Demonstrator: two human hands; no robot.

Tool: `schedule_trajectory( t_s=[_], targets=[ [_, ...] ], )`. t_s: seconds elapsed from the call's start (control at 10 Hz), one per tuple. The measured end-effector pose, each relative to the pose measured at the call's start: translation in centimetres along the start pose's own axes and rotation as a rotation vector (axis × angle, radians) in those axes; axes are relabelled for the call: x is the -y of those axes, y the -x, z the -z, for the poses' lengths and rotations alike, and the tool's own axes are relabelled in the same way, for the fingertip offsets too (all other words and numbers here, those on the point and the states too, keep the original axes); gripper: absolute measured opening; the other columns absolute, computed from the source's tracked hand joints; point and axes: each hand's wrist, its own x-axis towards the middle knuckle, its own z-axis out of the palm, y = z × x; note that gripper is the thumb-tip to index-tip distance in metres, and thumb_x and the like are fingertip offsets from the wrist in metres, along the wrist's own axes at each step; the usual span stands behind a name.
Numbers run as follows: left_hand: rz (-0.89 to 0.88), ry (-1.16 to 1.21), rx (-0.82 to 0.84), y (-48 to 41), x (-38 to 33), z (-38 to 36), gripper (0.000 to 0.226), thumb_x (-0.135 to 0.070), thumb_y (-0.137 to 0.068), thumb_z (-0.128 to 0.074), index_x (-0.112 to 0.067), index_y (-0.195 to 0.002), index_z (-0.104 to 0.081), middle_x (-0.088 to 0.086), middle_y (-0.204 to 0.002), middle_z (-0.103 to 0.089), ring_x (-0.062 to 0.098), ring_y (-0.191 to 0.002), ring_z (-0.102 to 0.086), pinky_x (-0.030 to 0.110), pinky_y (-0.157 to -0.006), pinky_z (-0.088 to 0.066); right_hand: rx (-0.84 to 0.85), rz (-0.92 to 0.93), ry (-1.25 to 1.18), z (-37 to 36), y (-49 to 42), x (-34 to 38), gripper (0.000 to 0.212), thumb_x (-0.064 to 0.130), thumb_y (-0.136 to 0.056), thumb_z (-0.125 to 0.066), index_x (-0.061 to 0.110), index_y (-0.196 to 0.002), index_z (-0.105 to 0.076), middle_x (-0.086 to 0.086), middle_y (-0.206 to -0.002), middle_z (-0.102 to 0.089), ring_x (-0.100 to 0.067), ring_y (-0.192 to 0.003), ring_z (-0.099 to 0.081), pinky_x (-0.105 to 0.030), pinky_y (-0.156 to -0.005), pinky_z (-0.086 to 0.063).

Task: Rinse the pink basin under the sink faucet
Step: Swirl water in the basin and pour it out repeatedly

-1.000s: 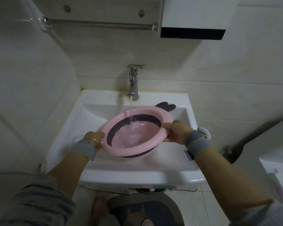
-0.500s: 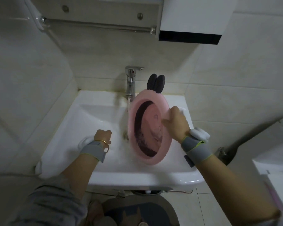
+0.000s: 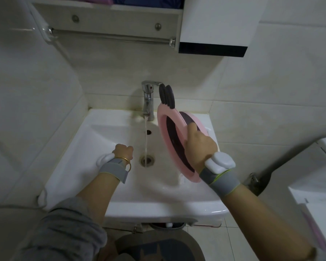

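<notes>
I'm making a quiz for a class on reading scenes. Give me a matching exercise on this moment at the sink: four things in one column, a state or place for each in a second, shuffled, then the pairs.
Things:
1. pink basin
2. faucet
3. left hand
4. right hand

States or places:
A. running, its stream falling to the drain
B. loosely curled, holding nothing, over the sink
C. tipped up on edge, right of the stream
D. gripping the pink rim

Pairs: 1-C, 2-A, 3-B, 4-D
</notes>
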Motion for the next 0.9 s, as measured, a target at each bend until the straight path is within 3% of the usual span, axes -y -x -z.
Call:
schedule_trajectory(
  t_s=[0.1, 0.2, 0.4, 0.5, 0.6, 0.7, 0.8, 0.9],
  targets=[
    [0.006, -0.005, 0.035, 0.8, -0.4, -0.1, 0.042, -0.013, -0.087, -0.047, 0.008, -0.122, -0.056, 0.028, -0.126, -0.061, 0.041, -0.117, -0.06, 0.046, -0.1, -0.049, -0.045, 0.001, 0.032, -0.1, 0.0, 0.2, 0.016, 0.003, -0.09, -0.04, 0.012, -0.09, -0.026, -0.012, -0.088, -0.065, -0.031, -0.062, -0.052, -0.033, -0.055, -0.037],
    [-0.059, -0.151, -0.027, 1.5, -0.6, -0.2, 0.041, -0.013, -0.093, -0.051, 0.001, -0.132, -0.053, 0.018, -0.131, -0.06, 0.031, -0.121, -0.058, 0.033, -0.102, -0.046, -0.072, -0.017, 0.035, -0.3, -0.1, 0.1, 0.018, 0.003, -0.09, -0.041, 0.012, -0.088, -0.026, -0.01, -0.079, -0.059, -0.028, -0.059, -0.047, -0.031, -0.054, -0.037],
    [-0.06, -0.057, 0.001, 1.1, -0.7, -0.4, 0.041, -0.011, -0.089, -0.044, 0.01, -0.123, -0.055, 0.029, -0.126, -0.06, 0.041, -0.115, -0.061, 0.045, -0.095, -0.049, -0.073, -0.021, -0.031, -0.4, -0.3, -0.4, 0.016, 0.007, -0.091, -0.041, 0.012, -0.088, -0.027, -0.006, -0.074, -0.047, -0.029, -0.062, -0.049, -0.034, -0.056, -0.042],
    [-0.047, -0.064, 0.02, 2.5, -1.2, -0.1, 0.04, -0.009, -0.09, -0.044, 0.012, -0.123, -0.054, 0.03, -0.127, -0.06, 0.043, -0.118, -0.059, 0.043, -0.089, -0.052, -0.046, -0.066, -0.135, -0.5, -0.5, -0.8, 0.017, 0.01, -0.089, -0.044, 0.012, -0.089, -0.027, 0.0, -0.062, -0.035, -0.031, -0.068, -0.053, -0.037, -0.062, -0.045],
    [-0.051, -0.154, 0.053, 2.5, -1.1, -0.1, 0.04, -0.007, -0.092, -0.043, 0.012, -0.126, -0.053, 0.03, -0.13, -0.058, 0.042, -0.121, -0.057, 0.031, -0.072, -0.048, -0.004, -0.121, -0.291, -0.7, -0.7, -1.5, 0.016, 0.01, -0.088, -0.046, 0.011, -0.089, -0.03, 0.005, -0.061, -0.031, -0.032, -0.07, -0.053, -0.036, -0.062, -0.044],
    [-0.045, -0.222, 0.066, 2.3, -0.9, 0.1, 0.042, -0.008, -0.094, -0.043, 0.009, -0.131, -0.05, 0.028, -0.137, -0.053, 0.041, -0.127, -0.052, 0.037, -0.087, -0.046, 0.089, -0.212, -0.51, -1.4, -1.2, -2.3, 0.021, 0.016, -0.086, -0.053, 0.009, -0.09, -0.034, 0.003, -0.067, -0.038, -0.031, -0.072, -0.052, -0.036, -0.062, -0.044],
    [-0.042, -0.315, 0.058, 2.2, -0.5, 0.7, 0.043, -0.01, -0.096, -0.04, 0.007, -0.136, -0.046, 0.025, -0.142, -0.049, 0.039, -0.132, -0.048, 0.04, -0.099, -0.044, 0.158, -0.398, -0.83, -1.9, -1.4, -2.9, 0.026, 0.016, -0.08, -0.059, 0.001, -0.096, -0.046, -0.012, -0.086, -0.057, -0.039, -0.08, -0.063, -0.048, -0.058, -0.058],
    [-0.052, -0.369, 0.056, 1.9, -0.2, 1.5, 0.043, -0.009, -0.098, -0.038, 0.008, -0.136, -0.046, 0.026, -0.143, -0.047, 0.039, -0.134, -0.045, 0.039, -0.098, -0.042, 0.243, -0.579, -1.102, -2.8, -1.2, -3.3, 0.02, 0.005, -0.085, -0.057, -0.004, -0.102, -0.051, -0.023, -0.092, -0.057, -0.038, -0.075, -0.061, -0.047, -0.054, -0.057]
  ],
)
